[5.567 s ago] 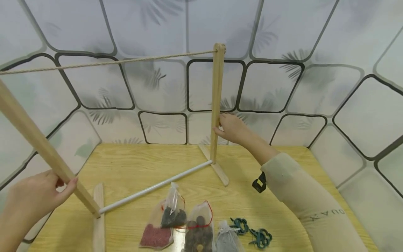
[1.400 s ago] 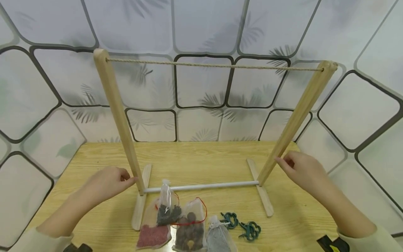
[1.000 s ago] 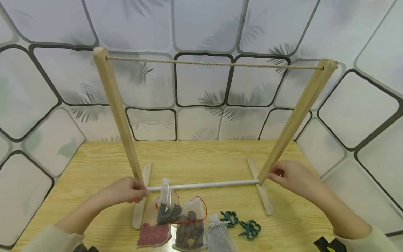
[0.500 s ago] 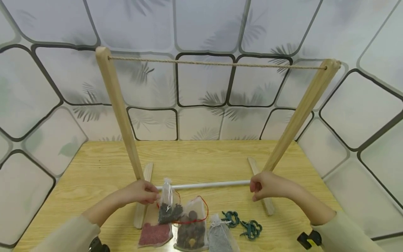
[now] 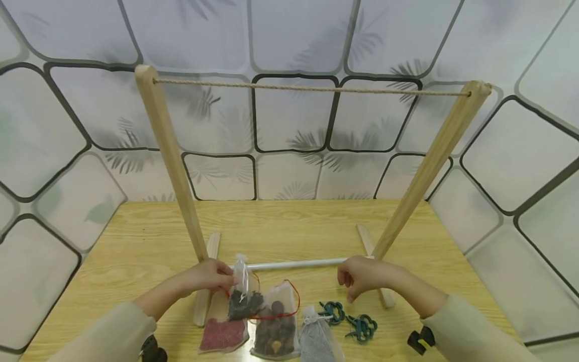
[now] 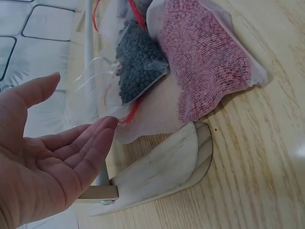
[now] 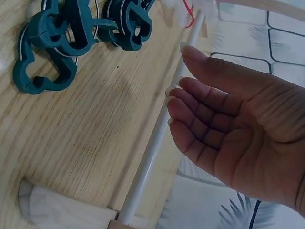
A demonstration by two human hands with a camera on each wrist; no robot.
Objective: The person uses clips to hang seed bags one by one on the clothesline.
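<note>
**Wooden rack, pouches and clips under two open hands**

Wooden uprights and a white rod [image 5: 294, 263] make up the rack [image 5: 168, 151], which stands on the table [image 5: 113, 241] just past both sets of fingertips, with a rope [image 5: 312, 89] strung between the tops of its two posts. Each post rises from a flat foot; the left foot [image 6: 162, 167] lies directly below the left fingers.

Left hand [image 5: 209, 275]: the fingers are straight and relaxed, palm showing in the wrist view, and grip nothing. Their tips reach the neck of the mesh pouch of dark beads [image 5: 244, 301]; whether they touch its white ribbon I cannot tell. Just beyond the fingertips in that wrist view lies the red pouch [image 6: 205, 71], partly under the dark one and resting against the foot.

Right hand [image 5: 362, 275]: it hangs over the table by the rod's right end, fingers loosely bent, holding nothing. In the wrist view the palm is open and the rod runs just past the fingertips. Two teal clips [image 7: 62, 43] lie on the wood ahead of those fingers, close together, apart from the hand.

Between the two hands, nearer the person, sit a pouch of brown lumps [image 5: 273, 332] with a red drawstring and a grey pouch [image 5: 314, 342] just beside it. A patterned white wall [image 5: 294, 50] closes in the table behind the rack.
</note>
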